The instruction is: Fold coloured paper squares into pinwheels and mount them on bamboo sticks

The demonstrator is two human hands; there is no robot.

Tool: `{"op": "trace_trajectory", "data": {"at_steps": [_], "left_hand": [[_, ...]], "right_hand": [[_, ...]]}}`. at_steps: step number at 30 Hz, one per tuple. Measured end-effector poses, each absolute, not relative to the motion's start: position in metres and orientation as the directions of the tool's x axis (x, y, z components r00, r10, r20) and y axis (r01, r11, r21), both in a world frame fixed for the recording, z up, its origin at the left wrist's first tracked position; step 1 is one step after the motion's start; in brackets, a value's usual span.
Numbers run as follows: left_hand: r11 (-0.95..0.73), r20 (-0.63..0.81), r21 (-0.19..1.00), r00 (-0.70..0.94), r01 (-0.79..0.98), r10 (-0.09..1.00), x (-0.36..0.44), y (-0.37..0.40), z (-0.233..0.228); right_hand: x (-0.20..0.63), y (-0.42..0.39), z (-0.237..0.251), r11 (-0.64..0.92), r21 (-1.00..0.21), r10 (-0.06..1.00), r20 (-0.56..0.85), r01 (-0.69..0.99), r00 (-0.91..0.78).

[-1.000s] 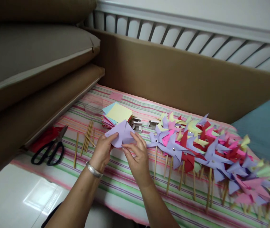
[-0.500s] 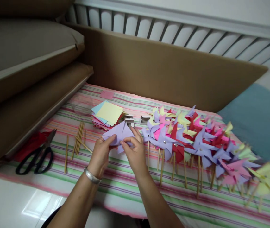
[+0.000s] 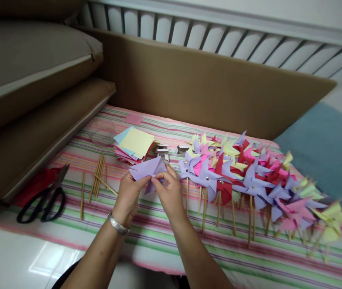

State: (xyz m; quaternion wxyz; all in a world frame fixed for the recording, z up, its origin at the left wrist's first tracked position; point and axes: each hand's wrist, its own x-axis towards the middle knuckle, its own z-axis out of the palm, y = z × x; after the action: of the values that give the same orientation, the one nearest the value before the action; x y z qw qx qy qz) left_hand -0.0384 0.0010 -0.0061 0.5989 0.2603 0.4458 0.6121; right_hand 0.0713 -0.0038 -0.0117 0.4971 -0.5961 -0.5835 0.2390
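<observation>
Far left: scissors (image 3: 41, 199) lying flat on the striped cloth (image 3: 158, 237), black handles toward the camera, something red just behind. Next over, sticks (image 3: 98, 180) scattered loose, one off by itself to the left. Behind those, a paper stack (image 3: 134, 144), yellow sheet on top, blue peeking out under it. Then the middle: left hand (image 3: 128, 196) with a bracelet (image 3: 117, 224) at the wrist, thumb and fingers pinched on the lilac paper (image 3: 146, 169). Right hand (image 3: 171, 194) right beside it, fingertips pinching the same sheet, thumbs nearly touching. Paper partly folded, held just above the cloth, sticking up and away past the fingertips toward the stack. Small metal bits (image 3: 162, 152) just behind. Off to the right, a long heap of pinwheels (image 3: 249, 180), purple, red, pink, yellow, sticks pointing toward the camera. Blurry at the far end.
</observation>
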Motion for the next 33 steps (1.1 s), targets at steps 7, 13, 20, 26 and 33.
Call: {"op": "trace_trajectory", "data": {"at_steps": [7,13,20,26,33], "left_hand": [[0.190,-0.250,0.902,-0.110,-0.388,0.962,-0.049,0.003,-0.007],[0.234,-0.263,0.919,-0.052,-0.316,0.963,-0.043,0.000,-0.004],[0.235,-0.253,0.924,-0.023,-0.302,0.967,-0.040,-0.001,-0.007],[0.340,-0.313,0.833,0.136,-0.436,0.940,-0.044,-0.001,-0.007],[0.385,-0.350,0.794,0.165,-0.471,0.922,-0.042,-0.002,-0.008]], "right_hand": [[0.086,0.003,-0.003,0.011,-1.000,0.989,0.008,-0.019,0.149],[0.091,0.004,-0.002,-0.153,-0.973,0.988,-0.152,-0.170,-0.018],[0.092,0.004,-0.004,-0.112,-0.993,0.991,-0.113,-0.027,0.065],[0.093,0.005,-0.005,-0.161,-0.954,0.981,-0.182,-0.255,0.060],[0.085,0.002,-0.001,-0.162,-0.930,0.979,-0.192,-0.330,0.062]]}}
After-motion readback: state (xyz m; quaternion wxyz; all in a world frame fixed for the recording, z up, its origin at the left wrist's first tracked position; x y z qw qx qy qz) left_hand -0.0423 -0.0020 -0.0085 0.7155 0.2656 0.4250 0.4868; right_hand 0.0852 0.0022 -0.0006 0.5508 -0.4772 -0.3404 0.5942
